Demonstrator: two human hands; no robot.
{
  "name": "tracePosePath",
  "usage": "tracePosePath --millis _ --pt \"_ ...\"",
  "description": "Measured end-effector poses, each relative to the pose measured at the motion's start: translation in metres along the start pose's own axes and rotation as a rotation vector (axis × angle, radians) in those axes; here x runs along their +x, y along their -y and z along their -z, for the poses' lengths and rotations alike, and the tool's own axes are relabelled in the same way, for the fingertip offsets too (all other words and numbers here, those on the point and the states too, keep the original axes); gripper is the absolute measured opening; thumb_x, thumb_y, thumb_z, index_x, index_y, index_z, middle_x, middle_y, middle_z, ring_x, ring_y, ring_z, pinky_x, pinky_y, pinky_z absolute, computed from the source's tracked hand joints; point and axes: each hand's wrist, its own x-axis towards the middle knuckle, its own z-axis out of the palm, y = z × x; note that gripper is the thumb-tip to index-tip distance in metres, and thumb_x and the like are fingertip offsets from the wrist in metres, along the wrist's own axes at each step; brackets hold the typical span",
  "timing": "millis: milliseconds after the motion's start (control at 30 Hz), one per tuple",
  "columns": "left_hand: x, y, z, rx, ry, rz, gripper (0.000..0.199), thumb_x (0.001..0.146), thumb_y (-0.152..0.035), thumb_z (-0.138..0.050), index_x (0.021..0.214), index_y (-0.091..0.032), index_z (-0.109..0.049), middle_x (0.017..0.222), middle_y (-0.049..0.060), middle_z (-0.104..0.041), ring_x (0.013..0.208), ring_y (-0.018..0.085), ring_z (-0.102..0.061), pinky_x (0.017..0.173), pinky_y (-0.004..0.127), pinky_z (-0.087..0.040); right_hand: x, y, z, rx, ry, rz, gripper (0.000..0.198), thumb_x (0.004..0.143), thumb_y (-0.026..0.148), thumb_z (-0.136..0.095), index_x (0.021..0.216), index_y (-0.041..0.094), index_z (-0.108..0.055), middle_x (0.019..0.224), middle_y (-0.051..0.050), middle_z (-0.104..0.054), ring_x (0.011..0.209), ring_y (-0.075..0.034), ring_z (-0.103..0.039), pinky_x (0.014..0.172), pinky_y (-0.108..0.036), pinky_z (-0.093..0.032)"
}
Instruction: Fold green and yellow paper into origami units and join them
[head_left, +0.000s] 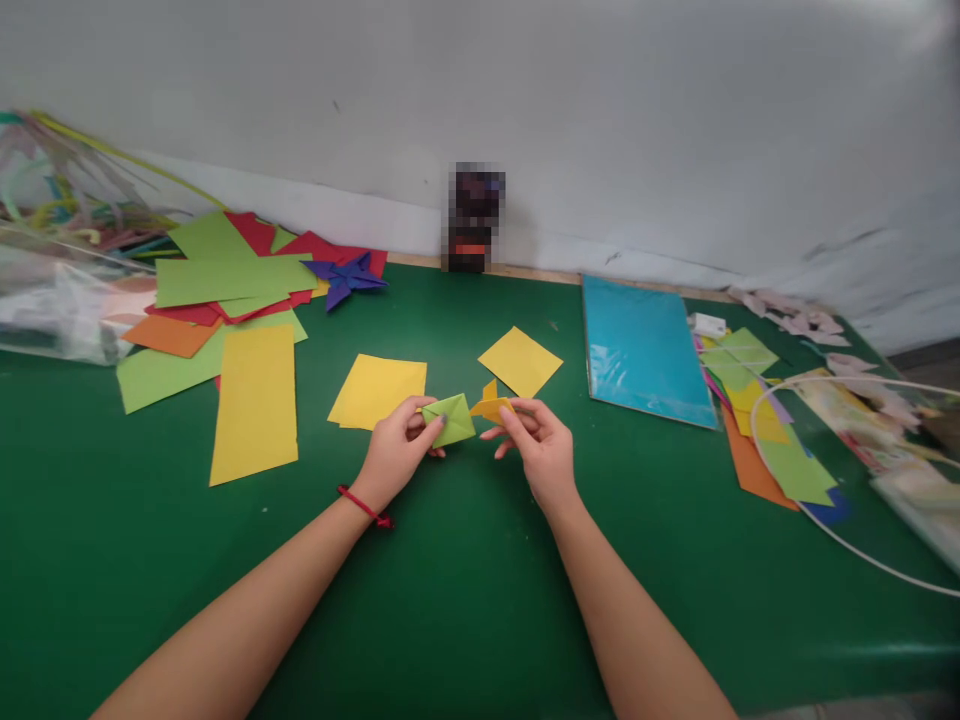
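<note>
Between the thumb and fingers of my left hand (405, 445) is a folded green paper piece (456, 422), flat with crease lines across its face. My right hand (541, 445) pinches a smaller folded yellow paper piece (489, 407), one flap of which points up. The two folded pieces are close together at their facing edges; whether they touch I cannot tell. Just beyond my left hand lie yellow paper squares (381, 385), slightly fanned. Another yellow square (520, 360) rests past my right hand, turned cornerwise.
A purple folded paper star (346, 278) sits on piled coloured sheets (232, 282) at the left, near a yellow strip (256, 405). A blue paper pack (645, 350) and loose scraps (787, 450) lie rightward. A white cord (780, 490) loops there. A pixelated dark object (474, 215) stands by the wall.
</note>
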Motion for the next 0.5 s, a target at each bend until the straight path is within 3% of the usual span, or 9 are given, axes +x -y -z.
tracePosePath --millis 167,300,500 --pt "-0.002 -0.0023 -0.0001 -0.044 -0.019 0.014 0.021 0.079 -0.034 -0.058 0.093 -0.02 -0.051 0.072 -0.001 -0.068 0.054 0.016 -0.065 0.056 0.029 -0.054 -0.0047 0.0017 -0.002 -0.12 0.001 0.058 0.016 0.078 0.032 -0.062 0.087 0.019 -0.059 0.081 -0.004 -0.068 0.067 -0.019 -0.068 0.048 -0.027 -0.055" --pt "-0.0028 -0.0043 -0.0002 -0.025 -0.034 0.004 0.018 0.079 -0.032 -0.058 0.091 -0.021 -0.05 0.066 -0.003 -0.066 0.049 0.014 -0.062 0.047 0.024 -0.049 -0.0073 0.0023 -0.0027 -0.145 0.006 0.075 0.014 0.079 0.031 -0.061 0.087 0.019 -0.06 0.082 -0.004 -0.068 0.068 -0.018 -0.068 0.048 -0.028 -0.056" --pt "-0.004 -0.0066 -0.0008 -0.016 -0.045 -0.008 0.016 0.079 -0.031 -0.058 0.09 -0.022 -0.051 0.065 -0.003 -0.065 0.05 0.014 -0.062 0.046 0.024 -0.047 -0.0102 0.0064 -0.0021 -0.247 0.046 0.104 0.012 0.079 0.028 -0.061 0.089 0.022 -0.061 0.1 -0.006 -0.067 0.071 -0.017 -0.067 0.055 -0.029 -0.057"
